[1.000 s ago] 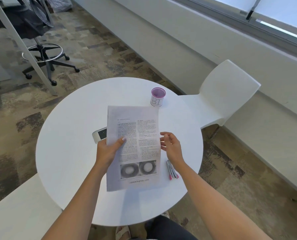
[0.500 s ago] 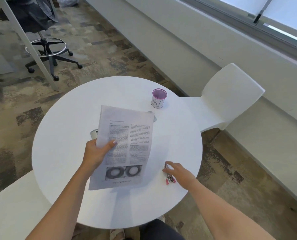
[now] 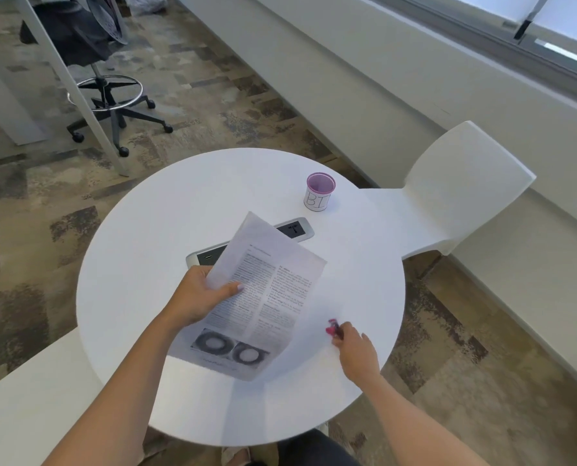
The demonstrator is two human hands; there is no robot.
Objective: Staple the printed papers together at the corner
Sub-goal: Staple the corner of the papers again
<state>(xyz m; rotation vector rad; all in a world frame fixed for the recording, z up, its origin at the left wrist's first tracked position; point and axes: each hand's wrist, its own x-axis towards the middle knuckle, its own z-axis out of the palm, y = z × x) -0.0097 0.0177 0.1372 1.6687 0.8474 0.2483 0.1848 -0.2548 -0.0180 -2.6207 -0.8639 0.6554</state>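
Over table [image 3: 139,264], left hand [image 3: 198,297] pinches papers [image 3: 273,290] (right hand [image 3: 356,351] grips pink item [image 3: 333,327]).

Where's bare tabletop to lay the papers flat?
Widest bare patch: far-left arc of the table, between its rim and the grey power unit. Also the near strip between the papers and the rim. Crowded: centre-right, among papers, pink cup and right hand gripping a pink-ended item.

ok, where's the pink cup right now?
Head view: the pink cup stands upright on the far right of the round table, just beyond the grey device and near the white chair.
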